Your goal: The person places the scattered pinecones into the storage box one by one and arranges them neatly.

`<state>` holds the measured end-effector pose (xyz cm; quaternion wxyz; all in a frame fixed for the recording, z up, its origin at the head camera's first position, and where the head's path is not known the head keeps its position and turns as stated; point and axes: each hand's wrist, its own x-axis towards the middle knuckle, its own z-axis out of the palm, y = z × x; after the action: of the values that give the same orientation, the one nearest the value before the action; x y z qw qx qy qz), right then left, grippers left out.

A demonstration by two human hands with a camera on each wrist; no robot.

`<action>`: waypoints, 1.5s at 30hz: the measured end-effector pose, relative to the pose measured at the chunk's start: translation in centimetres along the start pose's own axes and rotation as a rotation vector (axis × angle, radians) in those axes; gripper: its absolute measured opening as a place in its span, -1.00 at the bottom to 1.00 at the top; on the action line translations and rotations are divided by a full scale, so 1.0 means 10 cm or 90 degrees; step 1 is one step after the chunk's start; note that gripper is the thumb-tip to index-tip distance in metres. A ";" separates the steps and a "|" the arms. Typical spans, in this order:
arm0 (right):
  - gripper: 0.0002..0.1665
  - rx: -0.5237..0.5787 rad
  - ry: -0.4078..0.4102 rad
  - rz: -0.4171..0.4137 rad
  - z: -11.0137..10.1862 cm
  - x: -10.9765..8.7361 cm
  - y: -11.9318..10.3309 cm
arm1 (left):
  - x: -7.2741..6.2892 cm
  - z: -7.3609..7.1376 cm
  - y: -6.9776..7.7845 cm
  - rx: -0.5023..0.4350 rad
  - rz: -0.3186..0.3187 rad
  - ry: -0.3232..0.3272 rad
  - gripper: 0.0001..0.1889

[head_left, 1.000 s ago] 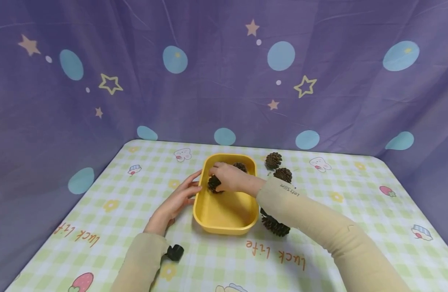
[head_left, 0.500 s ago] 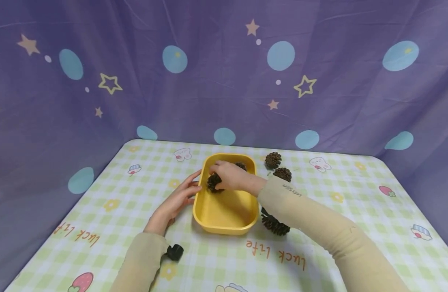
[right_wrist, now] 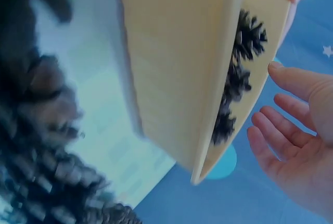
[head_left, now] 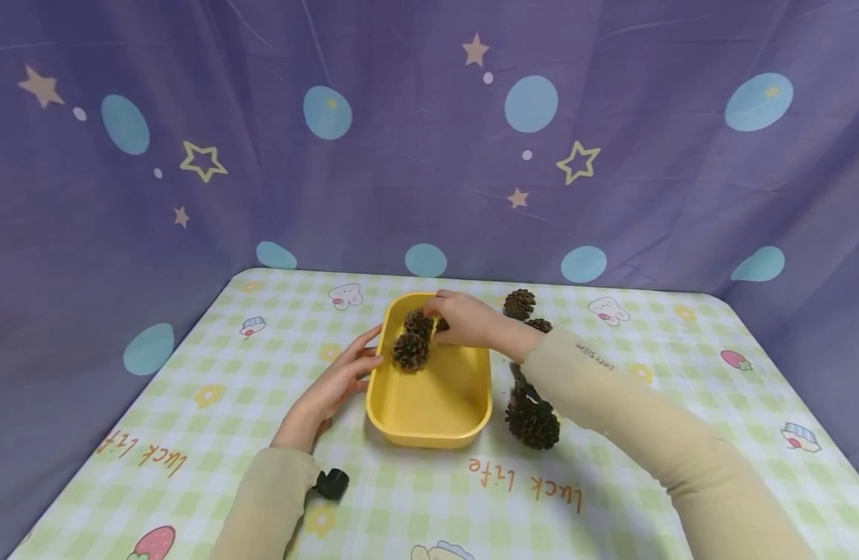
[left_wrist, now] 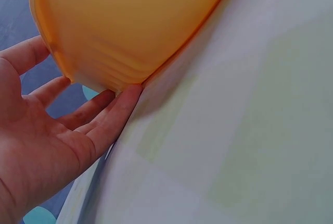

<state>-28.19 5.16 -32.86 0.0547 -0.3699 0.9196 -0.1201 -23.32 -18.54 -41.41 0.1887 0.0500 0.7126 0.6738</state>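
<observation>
A yellow rectangular box stands on the table, and pine cones lie in its far part. My left hand rests its spread, fairly straight fingers against the box's left outer wall. In the left wrist view those fingers touch the wall near its base. Over the far right part of the box is my right hand, partly covering a pine cone. The right wrist view shows the right hand with loose, parted fingers and nothing held, close to the rim.
More pine cones lie in a row on the table right of the box, partly under the right sleeve. A far pine cone sits beyond them. Purple curtain stands behind the checked tablecloth.
My right hand has let go of a pine cone at the box's left side and moved right and slightly away. That cone stays in the box. The left hand has hardly moved.
</observation>
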 end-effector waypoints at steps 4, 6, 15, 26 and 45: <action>-0.54 0.002 0.012 0.009 -0.06 -0.08 0.13 | 0.00 -0.01 0.00 0.001 0.000 -0.003 -0.38; -0.57 0.001 0.021 0.022 -0.08 -0.12 0.20 | 0.01 -0.01 0.00 0.003 -0.001 -0.003 -0.38; -0.64 -0.005 0.065 0.055 -0.10 -0.35 0.52 | -0.01 -0.02 -0.01 0.010 0.002 -0.002 -0.38; -0.63 0.037 0.098 0.123 -0.09 -0.61 0.86 | -0.02 -0.02 -0.01 0.010 0.000 -0.002 -0.37; -0.64 0.100 0.155 0.202 0.08 -0.96 1.28 | -0.09 0.04 0.13 0.019 0.000 -0.025 -0.38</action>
<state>-29.68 20.67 -36.85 -0.0097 -0.1981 0.9539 -0.2251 -22.58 -18.37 -39.99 0.2021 0.0658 0.7187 0.6620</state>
